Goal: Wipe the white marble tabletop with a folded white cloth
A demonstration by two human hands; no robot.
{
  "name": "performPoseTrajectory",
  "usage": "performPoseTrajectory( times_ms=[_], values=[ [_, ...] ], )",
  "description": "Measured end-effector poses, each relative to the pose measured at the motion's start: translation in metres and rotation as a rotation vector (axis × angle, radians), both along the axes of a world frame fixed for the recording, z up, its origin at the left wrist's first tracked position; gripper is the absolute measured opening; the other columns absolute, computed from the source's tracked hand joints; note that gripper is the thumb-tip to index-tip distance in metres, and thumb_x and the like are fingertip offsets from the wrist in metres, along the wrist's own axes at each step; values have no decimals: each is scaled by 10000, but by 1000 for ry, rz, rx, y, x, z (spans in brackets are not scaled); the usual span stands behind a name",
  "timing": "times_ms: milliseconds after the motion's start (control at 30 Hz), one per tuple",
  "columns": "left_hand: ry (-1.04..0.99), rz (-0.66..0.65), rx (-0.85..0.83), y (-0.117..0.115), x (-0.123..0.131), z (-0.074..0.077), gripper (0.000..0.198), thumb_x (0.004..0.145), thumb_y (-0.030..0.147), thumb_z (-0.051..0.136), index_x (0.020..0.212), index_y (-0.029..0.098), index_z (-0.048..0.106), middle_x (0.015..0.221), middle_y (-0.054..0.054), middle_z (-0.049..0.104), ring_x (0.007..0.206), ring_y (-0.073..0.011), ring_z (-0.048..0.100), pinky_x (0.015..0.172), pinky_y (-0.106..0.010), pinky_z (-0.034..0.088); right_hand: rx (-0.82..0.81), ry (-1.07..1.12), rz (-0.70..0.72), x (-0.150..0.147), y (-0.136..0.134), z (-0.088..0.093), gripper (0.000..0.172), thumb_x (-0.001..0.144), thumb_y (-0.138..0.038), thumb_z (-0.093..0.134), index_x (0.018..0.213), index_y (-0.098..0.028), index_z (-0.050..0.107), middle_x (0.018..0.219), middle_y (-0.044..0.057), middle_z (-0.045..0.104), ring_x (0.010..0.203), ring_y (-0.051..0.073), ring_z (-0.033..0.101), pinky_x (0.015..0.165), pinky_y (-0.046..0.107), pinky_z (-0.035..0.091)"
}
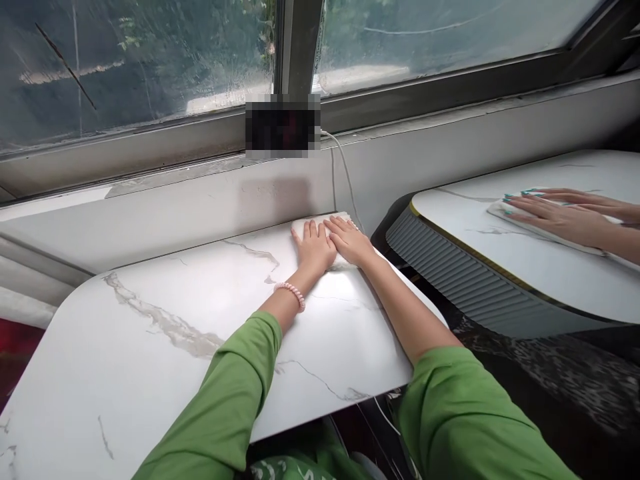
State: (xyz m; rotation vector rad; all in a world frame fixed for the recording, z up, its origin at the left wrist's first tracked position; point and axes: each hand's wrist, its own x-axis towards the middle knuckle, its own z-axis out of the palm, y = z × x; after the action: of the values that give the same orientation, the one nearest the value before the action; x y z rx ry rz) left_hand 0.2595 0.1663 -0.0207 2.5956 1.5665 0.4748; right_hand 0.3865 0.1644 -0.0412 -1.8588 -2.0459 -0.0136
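Note:
A white cloth lies on the far right part of a white marble-patterned tabletop, close to the wall. My left hand rests flat on the cloth with its fingers spread, and a pink coiled band circles that wrist. Just beside it, my right hand also presses flat on the cloth, fingers stretched out toward the window. The two hands almost touch at the thumbs. Both palms cover much of the cloth, and its edges show around them.
To the right stands a second white table with a gold edge and ribbed side. Another person's hands lie on a white cloth there. A white cable hangs from a blurred-out dark object on the window ledge.

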Motion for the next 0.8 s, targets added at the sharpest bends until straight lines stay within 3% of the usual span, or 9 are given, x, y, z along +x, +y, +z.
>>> performPoseTrajectory(
  times_ms=[200, 433, 567, 667, 800],
  values=[
    [20, -47, 17, -45, -13, 3, 502, 956, 283, 217, 1394, 94, 372, 1473, -148, 328, 1390, -264, 209, 1106, -605, 27, 6, -73, 33, -7, -51, -1, 526, 939, -268, 199, 1388, -92, 408, 1455, 125, 373, 1365, 251, 295, 1099, 491, 274],
    [78, -281, 75, -115, -30, 4, 519, 953, 305, 266, 1385, 38, 371, 1449, -168, 366, 1373, -255, 260, 1149, -461, 123, 66, -81, -106, -21, -151, -7, 521, 942, -282, 195, 1367, -114, 448, 1426, 134, 417, 1342, 251, 342, 1083, 482, 316],
    [89, -370, 85, -153, -40, 3, 531, 954, 330, 278, 1389, 38, 364, 1450, -183, 356, 1371, -286, 260, 1137, -491, 158, 102, -60, -136, -30, -203, -11, 528, 939, -288, 196, 1415, -153, 382, 1424, 119, 423, 1344, 250, 341, 1082, 501, 325],
    [97, -416, 94, -168, -46, 4, 548, 945, 334, 302, 1384, 12, 364, 1449, -202, 348, 1374, -295, 252, 1138, -467, 175, 100, -69, -137, -35, -224, -10, 533, 939, -289, 203, 1438, -163, 339, 1432, 112, 413, 1351, 249, 327, 1088, 500, 319],
    [86, -465, 138, -172, -50, 4, 547, 932, 304, 310, 1373, -13, 375, 1450, -187, 351, 1387, -266, 227, 1145, -425, 183, 79, -111, -94, -35, -231, -8, 549, 937, -292, 194, 1450, -133, 307, 1459, 121, 364, 1366, 251, 294, 1095, 494, 308]
  ],
)
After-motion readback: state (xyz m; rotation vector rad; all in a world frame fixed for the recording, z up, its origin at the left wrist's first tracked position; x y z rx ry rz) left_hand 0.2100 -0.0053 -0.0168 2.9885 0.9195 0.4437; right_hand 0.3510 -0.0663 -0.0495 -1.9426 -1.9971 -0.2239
